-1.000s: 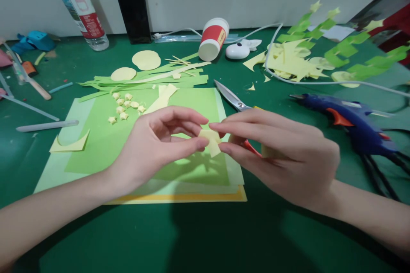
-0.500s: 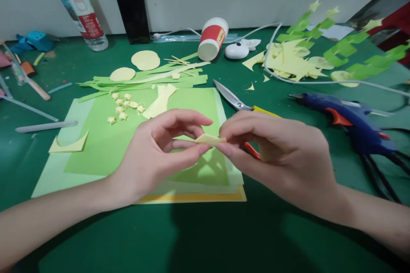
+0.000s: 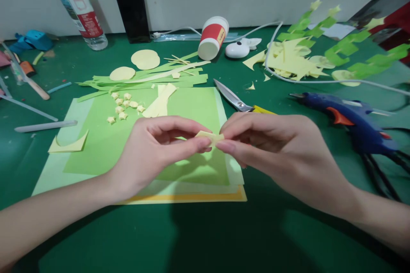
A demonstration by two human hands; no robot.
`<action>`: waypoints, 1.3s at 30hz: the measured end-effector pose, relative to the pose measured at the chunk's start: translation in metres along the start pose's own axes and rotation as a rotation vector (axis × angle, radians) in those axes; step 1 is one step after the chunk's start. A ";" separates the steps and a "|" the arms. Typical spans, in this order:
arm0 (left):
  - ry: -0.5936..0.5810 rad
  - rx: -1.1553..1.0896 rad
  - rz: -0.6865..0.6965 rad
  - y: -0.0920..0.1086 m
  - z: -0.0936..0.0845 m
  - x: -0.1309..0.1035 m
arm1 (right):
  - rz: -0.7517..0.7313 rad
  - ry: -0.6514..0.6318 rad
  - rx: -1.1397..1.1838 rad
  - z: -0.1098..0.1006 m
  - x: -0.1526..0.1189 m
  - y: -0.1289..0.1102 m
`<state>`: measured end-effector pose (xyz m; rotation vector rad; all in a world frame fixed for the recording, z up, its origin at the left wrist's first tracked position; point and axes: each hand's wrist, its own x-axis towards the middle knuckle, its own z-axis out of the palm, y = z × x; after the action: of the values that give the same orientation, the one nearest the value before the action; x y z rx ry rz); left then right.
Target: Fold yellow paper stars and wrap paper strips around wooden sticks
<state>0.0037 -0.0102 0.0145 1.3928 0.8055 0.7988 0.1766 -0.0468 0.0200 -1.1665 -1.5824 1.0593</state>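
A small folded piece of pale yellow paper (image 3: 209, 136) is pinched between both hands above the green sheets. My left hand (image 3: 160, 151) grips its left end between thumb and fingers. The right end sits between the thumb and index finger of my right hand (image 3: 278, 149). Below them lies a stack of paper with a green sheet (image 3: 105, 149) on top. Several small yellow paper stars (image 3: 123, 116) and some yellow strips (image 3: 160, 101) rest on that sheet. Scissors (image 3: 235, 97) lie just behind my right hand, which hides part of their handles.
Green paper strips (image 3: 192, 79), yellow paper circles (image 3: 145, 59) and a tipped paper cup (image 3: 213, 38) lie at the back. A bottle (image 3: 83, 17) stands back left. On the right are a glue gun (image 3: 358, 121), a white cable (image 3: 304, 81) and yellow paper scraps (image 3: 291, 59).
My left fingers have closed in on the paper, with the thumb now over its left part. The paper has turned slightly, and my right hand has shifted a little.
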 end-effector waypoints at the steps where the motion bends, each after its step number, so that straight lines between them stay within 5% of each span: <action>1: -0.003 -0.007 -0.006 0.000 0.000 0.000 | 0.022 -0.011 0.019 0.000 0.000 0.000; 10: -0.103 0.019 -0.144 0.002 0.001 0.002 | 0.189 -0.114 0.002 -0.004 0.000 -0.002; 18: -0.415 0.184 -0.289 -0.011 -0.002 0.008 | 0.374 -0.290 -0.005 -0.009 0.012 0.011; 29: -0.430 0.128 -0.224 -0.024 -0.005 0.008 | 0.417 -0.348 0.095 -0.008 0.016 0.019; 32: -0.346 0.133 -0.196 -0.028 -0.004 0.009 | 0.300 -0.344 -0.188 -0.012 0.018 0.015; 35: -0.276 0.140 -0.178 -0.029 -0.005 0.010 | 0.210 -0.229 -0.922 -0.019 0.011 0.014; 39: -0.258 0.123 -0.176 -0.030 -0.006 0.010 | 0.345 -0.054 -1.267 -0.029 -0.011 0.028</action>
<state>0.0041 0.0003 -0.0158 1.4746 0.7721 0.4290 0.2128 -0.0477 -0.0013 -2.2864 -2.1886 0.1412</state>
